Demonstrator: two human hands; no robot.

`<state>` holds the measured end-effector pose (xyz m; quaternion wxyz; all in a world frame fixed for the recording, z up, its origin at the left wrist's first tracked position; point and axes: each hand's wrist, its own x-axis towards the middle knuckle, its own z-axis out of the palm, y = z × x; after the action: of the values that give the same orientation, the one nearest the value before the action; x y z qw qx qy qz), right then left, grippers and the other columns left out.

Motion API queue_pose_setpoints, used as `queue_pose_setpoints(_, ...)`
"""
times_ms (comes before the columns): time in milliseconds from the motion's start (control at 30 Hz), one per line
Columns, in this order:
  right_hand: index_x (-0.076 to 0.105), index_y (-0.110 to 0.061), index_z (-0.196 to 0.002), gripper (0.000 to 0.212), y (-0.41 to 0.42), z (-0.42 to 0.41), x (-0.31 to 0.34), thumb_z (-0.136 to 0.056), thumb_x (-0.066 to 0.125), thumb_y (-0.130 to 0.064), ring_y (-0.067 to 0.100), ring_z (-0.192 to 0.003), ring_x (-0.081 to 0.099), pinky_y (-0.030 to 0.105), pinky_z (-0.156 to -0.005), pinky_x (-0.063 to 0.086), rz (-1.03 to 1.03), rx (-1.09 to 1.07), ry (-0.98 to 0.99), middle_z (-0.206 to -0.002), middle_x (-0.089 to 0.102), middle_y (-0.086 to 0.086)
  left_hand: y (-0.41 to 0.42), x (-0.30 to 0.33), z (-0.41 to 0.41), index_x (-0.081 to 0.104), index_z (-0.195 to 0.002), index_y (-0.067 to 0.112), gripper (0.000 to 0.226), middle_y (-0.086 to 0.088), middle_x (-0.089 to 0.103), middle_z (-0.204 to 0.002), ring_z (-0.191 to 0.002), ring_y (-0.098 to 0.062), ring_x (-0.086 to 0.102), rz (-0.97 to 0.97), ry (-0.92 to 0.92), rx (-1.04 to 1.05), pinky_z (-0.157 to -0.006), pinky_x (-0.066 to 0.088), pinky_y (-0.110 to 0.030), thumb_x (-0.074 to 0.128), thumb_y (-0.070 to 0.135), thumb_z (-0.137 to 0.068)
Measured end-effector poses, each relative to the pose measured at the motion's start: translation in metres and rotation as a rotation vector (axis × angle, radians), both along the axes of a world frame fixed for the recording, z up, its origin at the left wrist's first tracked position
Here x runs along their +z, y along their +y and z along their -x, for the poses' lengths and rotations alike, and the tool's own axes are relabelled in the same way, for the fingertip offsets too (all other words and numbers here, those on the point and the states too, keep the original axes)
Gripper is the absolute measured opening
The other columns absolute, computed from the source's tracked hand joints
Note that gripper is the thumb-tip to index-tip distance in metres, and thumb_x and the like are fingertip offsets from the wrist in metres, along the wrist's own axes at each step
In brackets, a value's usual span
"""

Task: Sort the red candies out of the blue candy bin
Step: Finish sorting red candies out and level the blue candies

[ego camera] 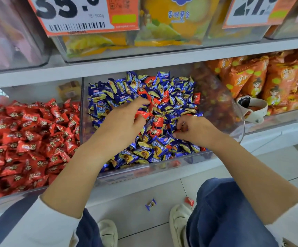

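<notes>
Hands (121,125) (196,131) in blue candy bin (144,168), two; fingers curled, seemingly pinching red candies (141,114).

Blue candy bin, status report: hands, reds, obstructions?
Left hand pinching a red candy; right hand gripping candies. Reds remain in blue candy bin. Nothing blocking.

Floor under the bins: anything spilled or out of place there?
Yes. A blue candy and a red candy lie loose on the floor tiles between the person's shoes, below the blue bin, apparently dropped.
</notes>
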<state>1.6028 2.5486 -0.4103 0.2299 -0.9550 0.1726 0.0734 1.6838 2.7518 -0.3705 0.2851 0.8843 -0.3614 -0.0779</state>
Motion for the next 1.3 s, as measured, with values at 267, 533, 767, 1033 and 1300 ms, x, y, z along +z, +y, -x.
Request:
queue_pose_setpoints(267,0.059,-0.003,-0.085,0.028,0.001,-0.006,0.011,-0.091,0.053,-0.03,0.027,-0.079,0.053,0.03,-0.064,0.037,0.091,-0.032,0.108,-0.08,0.056,0.01,-0.027,-0.011,0.015,0.044,-0.06,0.019,0.043,0.005,0.044,-0.065,-0.058,-0.006,0.041,-0.03,-0.15,0.044,-0.06,0.034,-0.027,0.054,0.05,-0.088)
queue_pose_setpoints(533,0.053,-0.01,-0.071,0.029,0.007,-0.014,0.016,-0.088,0.061,-0.032,0.013,-0.057,0.043,0.028,-0.052,0.034,-0.022,-0.147,-0.12,-0.064,0.048,0.002,-0.041,-0.035,0.008,0.017,-0.15,0.023,0.07,0.0,0.03,-0.151,-0.11,-0.024,0.058,-0.354,-0.233,-0.156,-0.076,0.053,-0.037,0.056,0.013,-0.092)
queue_pose_setpoints(767,0.061,-0.021,-0.119,0.043,0.028,-0.019,0.013,-0.08,0.062,-0.005,0.011,-0.095,0.056,0.02,-0.073,0.041,-0.138,0.113,-0.156,-0.105,0.061,-0.005,-0.033,-0.03,0.006,0.043,-0.132,0.026,0.046,0.002,0.055,-0.118,-0.095,-0.025,0.061,-0.4,-0.364,-0.079,-0.058,0.039,-0.033,0.055,0.011,-0.089)
queue_pose_setpoints(1033,0.05,-0.027,-0.135,0.049,0.038,-0.028,0.002,-0.088,0.063,-0.032,0.025,-0.114,0.055,0.035,-0.09,0.048,0.096,0.22,-0.093,-0.126,0.058,0.004,0.009,0.017,-0.013,0.064,-0.091,0.038,0.013,0.022,0.061,-0.086,-0.072,0.013,0.05,0.134,-0.009,0.112,-0.07,0.037,-0.013,0.064,0.025,-0.086)
queue_pose_setpoints(1300,0.056,-0.012,-0.107,0.026,0.032,-0.021,0.006,-0.089,0.062,-0.029,0.021,-0.068,0.051,0.027,-0.066,0.038,0.174,0.13,-0.091,-0.101,0.052,0.009,0.014,0.014,-0.016,0.066,-0.088,0.027,0.018,0.009,0.065,-0.085,-0.078,-0.015,0.059,0.004,-0.12,0.217,-0.069,0.04,-0.027,0.056,0.042,-0.09)
